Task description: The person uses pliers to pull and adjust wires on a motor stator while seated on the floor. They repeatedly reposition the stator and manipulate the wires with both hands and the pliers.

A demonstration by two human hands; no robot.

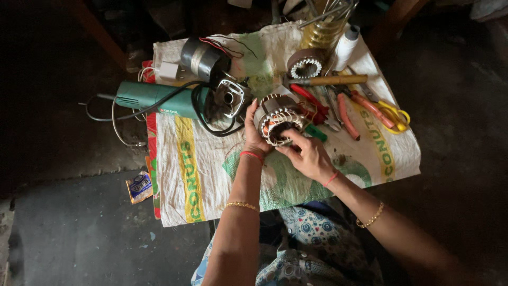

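Note:
A round motor stator point(277, 117) with copper windings is held just above a white woven sack point(206, 175) spread over a low table. My left hand point(252, 132) grips the stator's left side. At the stator's lower front edge, my right hand point(307, 153) has its fingers pinched at the windings. Both wrists wear red thread and gold bracelets.
A green angle grinder point(159, 98) with black cord lies at left, a grey motor with wires point(203, 57) behind it. A second stator point(305, 64), wooden-handled tool point(333, 80), red pliers point(346, 115), yellow scissors point(394, 115) and a white thread spool point(346, 46) sit at right. Dark floor surrounds the table.

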